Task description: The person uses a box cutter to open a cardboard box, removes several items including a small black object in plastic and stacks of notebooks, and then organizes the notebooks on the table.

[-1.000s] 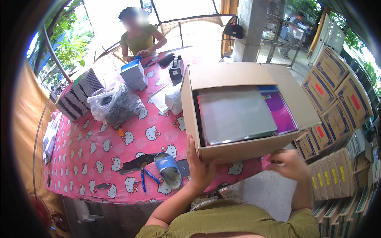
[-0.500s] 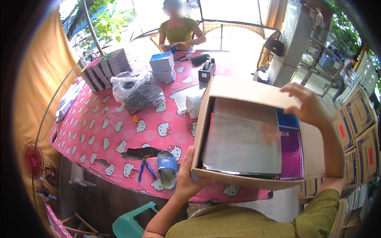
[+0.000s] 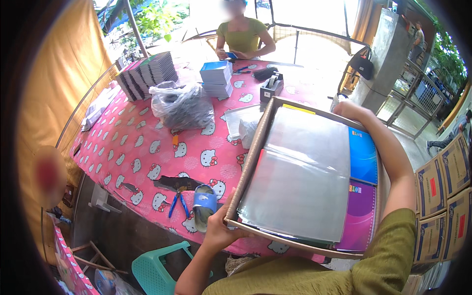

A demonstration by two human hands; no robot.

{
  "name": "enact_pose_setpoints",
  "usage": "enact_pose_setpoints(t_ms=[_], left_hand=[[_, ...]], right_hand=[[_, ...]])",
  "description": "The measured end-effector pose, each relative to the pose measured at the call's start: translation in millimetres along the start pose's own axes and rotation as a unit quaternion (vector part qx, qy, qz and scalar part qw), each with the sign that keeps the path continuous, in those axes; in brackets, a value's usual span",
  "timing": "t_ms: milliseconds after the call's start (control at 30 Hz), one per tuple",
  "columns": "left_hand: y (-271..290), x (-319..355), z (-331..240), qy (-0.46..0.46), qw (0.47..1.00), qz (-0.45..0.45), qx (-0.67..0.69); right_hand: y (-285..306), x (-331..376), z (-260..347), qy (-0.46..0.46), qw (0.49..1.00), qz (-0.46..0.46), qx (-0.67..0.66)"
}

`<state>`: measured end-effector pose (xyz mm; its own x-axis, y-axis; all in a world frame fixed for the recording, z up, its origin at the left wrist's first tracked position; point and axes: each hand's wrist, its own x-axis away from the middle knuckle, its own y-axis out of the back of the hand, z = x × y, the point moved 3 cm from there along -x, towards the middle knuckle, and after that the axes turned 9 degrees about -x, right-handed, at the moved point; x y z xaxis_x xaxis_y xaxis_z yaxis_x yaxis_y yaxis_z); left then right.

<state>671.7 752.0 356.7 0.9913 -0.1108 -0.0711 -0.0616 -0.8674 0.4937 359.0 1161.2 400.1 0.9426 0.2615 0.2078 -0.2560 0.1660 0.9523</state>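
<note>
The left hand [image 3: 221,231], fingers partly curled, held the near-left corner of the box [image 3: 253,156] over the table [image 3: 221,152], likely for steadiness. Notebooks [image 3: 357,216] lay flat inside, and the right hand [image 3: 350,110] bent over the far rim, its grip unclear

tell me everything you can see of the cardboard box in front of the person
The cardboard box is brown, four-sided and open at the top, with ridged-looking rims. Glossy, clear plastic-like sheets fill most of it; a blue notebook and a purple notebook lie along its right side. It sits askew at the near edge of the pink-covered table; its underside is hidden. The left hand grips its near left corner; the right hand, blurred, is at its far edge.
</note>
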Motion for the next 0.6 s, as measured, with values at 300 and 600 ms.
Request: enact_pose_setpoints(t_ms=[300,600], left_hand=[[-2.4,1.8,11.5,0.017,0.999,0.019,0.036],[2.9,0.8,7.9,-0.043,0.997,0.049,0.042]], right_hand=[[72.3,133.6,134.0,-0.038,0.988,-0.143,-0.046],[30.4,153.7,150.5,-0.089,0.982,-0.133,-0.103]])
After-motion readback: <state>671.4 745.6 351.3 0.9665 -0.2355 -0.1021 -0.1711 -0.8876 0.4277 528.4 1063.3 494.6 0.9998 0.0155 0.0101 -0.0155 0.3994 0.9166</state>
